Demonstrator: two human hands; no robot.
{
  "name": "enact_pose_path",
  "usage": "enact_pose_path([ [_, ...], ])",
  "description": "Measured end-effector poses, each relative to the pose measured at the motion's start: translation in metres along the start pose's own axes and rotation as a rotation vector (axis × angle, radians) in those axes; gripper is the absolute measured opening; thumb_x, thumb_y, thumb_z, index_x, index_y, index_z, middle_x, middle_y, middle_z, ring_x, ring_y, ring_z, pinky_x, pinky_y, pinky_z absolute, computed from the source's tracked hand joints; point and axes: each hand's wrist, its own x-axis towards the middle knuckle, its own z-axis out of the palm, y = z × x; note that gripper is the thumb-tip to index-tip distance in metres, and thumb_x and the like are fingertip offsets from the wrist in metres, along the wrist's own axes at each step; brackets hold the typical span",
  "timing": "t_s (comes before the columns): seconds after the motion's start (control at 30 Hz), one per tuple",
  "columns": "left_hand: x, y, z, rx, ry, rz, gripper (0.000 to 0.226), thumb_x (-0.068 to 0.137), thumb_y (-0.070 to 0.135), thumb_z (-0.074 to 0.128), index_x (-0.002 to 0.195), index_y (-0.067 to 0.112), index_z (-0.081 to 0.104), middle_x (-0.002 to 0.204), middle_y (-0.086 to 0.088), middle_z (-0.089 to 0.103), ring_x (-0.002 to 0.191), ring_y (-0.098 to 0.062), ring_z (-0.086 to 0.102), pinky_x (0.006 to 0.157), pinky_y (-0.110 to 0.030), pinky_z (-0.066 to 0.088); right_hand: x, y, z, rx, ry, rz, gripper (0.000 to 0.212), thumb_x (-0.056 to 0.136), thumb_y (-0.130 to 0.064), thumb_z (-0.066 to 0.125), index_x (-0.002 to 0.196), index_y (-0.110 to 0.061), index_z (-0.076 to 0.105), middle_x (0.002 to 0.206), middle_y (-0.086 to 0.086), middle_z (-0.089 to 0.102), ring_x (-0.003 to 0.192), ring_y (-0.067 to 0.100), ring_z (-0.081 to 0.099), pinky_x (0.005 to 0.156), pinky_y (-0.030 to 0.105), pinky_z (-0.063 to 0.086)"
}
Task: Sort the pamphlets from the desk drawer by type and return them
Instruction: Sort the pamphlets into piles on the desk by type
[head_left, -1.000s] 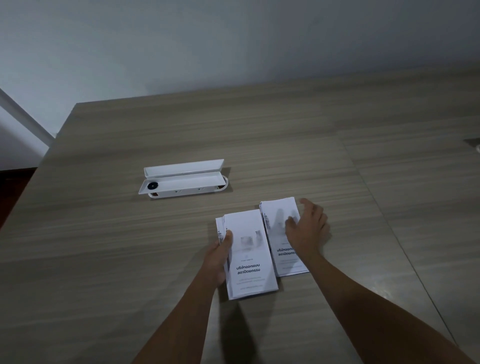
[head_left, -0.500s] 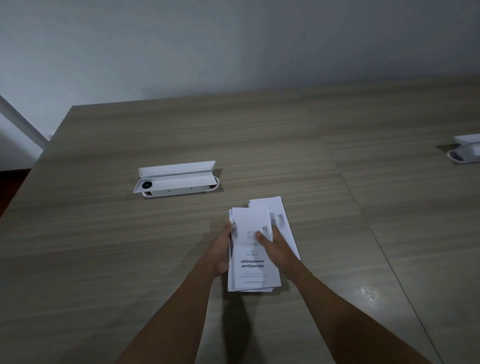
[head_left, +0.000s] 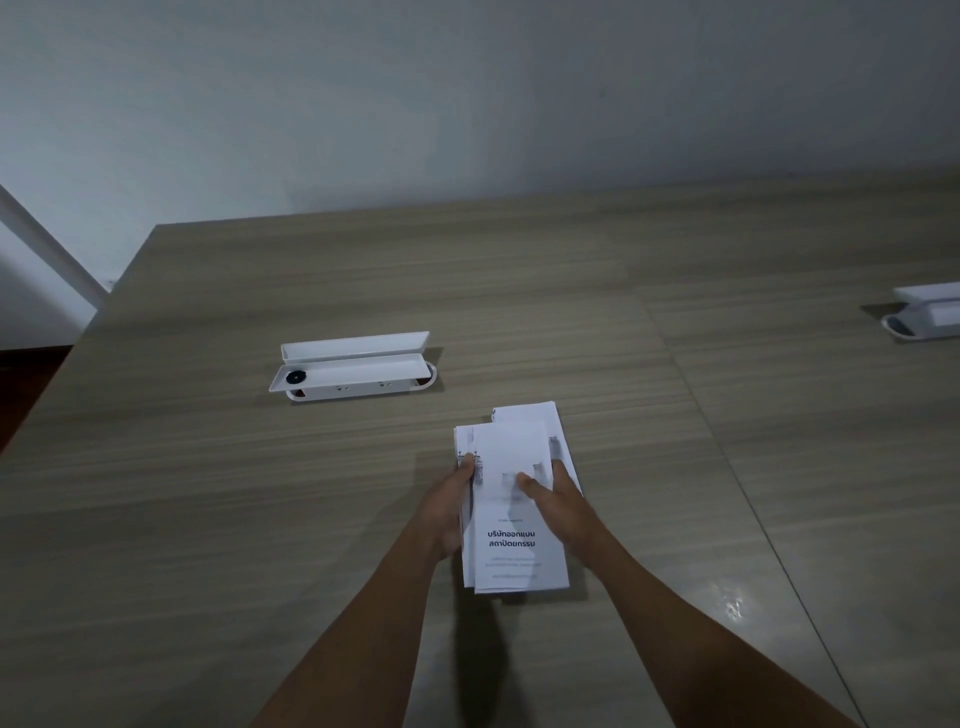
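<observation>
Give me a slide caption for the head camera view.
Both hands, left and right, gather a stack of white pamphlets on a wooden desk, near an open white socket box.

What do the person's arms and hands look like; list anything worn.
Both forearms are bare up to the frame's bottom edge, with no sleeves in view. The left hand and right hand wear no gloves; no watch, bracelet or ring is visible. The fingers are uncovered.

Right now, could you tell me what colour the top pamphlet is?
White with black printed text, on the top pamphlet, clearest in the head view.
</observation>
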Motion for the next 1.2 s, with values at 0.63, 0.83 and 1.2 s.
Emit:
enact_pose_path([
  [0.63, 0.01, 0.001, -0.002, 0.135, 0.228, 0.086, 0.041, 0.103, 0.043, 0.054, 0.132, 0.016, 0.065, 0.124, -0.013, 0.075, 0.115, -0.036, 0.07, 0.105, -0.059, 0.052, 0.004, -0.002, -0.021, -0.17, -0.009, -0.068, 0.054, 0.095, -0.039, 0.06, 0.138, -0.013, 0.041, 0.132, -0.002, 0.058, 0.12, 0.02, 0.059, 0.098, 0.034, 0.048],
  [0.83, 0.017, 0.012, -0.012, 0.174, 0.321, 0.117, 0.042, 0.104, 0.043, 0.052, 0.137, 0.018, 0.06, 0.134, -0.007, 0.066, 0.126, -0.03, 0.061, 0.111, -0.048, 0.047, 0.01, -0.01, -0.035, -0.128, 0.033, -0.076, 0.05, 0.094, -0.034, 0.063, 0.137, -0.015, 0.046, 0.13, 0.0, 0.062, 0.118, 0.02, 0.061, 0.1, 0.038, 0.049],
  [1.2, 0.015, 0.032, -0.032, 0.192, 0.366, 0.154, 0.032, 0.107, 0.035, 0.049, 0.125, 0.013, 0.063, 0.12, -0.013, 0.07, 0.11, -0.035, 0.067, 0.101, -0.048, 0.053, 0.037, -0.018, -0.05, -0.106, 0.044, -0.05, 0.052, 0.092, -0.04, 0.065, 0.13, -0.015, 0.042, 0.121, 0.004, 0.065, 0.106, 0.025, 0.068, 0.094, 0.049, 0.055],
])
